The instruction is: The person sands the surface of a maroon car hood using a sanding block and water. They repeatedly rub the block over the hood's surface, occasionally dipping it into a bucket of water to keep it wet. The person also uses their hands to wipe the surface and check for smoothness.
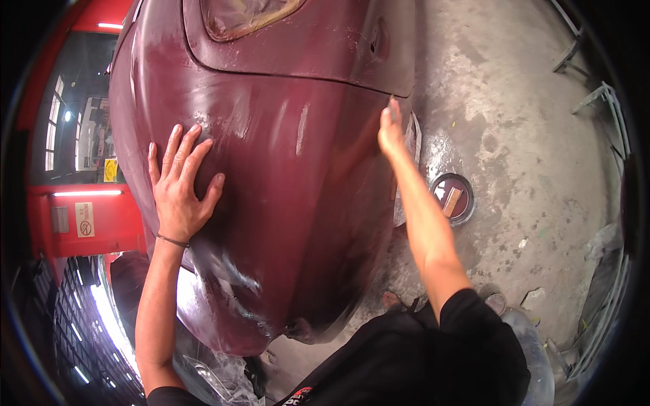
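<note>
A dull maroon car body panel (271,162) with pale scuffed streaks and wet-looking patches fills the middle. My left hand (180,181) lies on its upper left part, fingers spread, with a dark band at the wrist. At the right flank, just below the panel seam, my right hand (391,130) rests edge-on against the side. Its fingers point away from me and look stretched out; the palm side is hidden, and nothing shows in it. Beyond the seam are a masked window (247,17) and a recessed handle (376,42).
On the concrete floor (521,155) to the right stands a round black basin (466,215) of liquid with a tan block (453,201) in it. Metal stands (604,122) line the far right. Red-framed windows (74,122) are at the left; crumpled clear plastic (227,379) lies below the bodywork.
</note>
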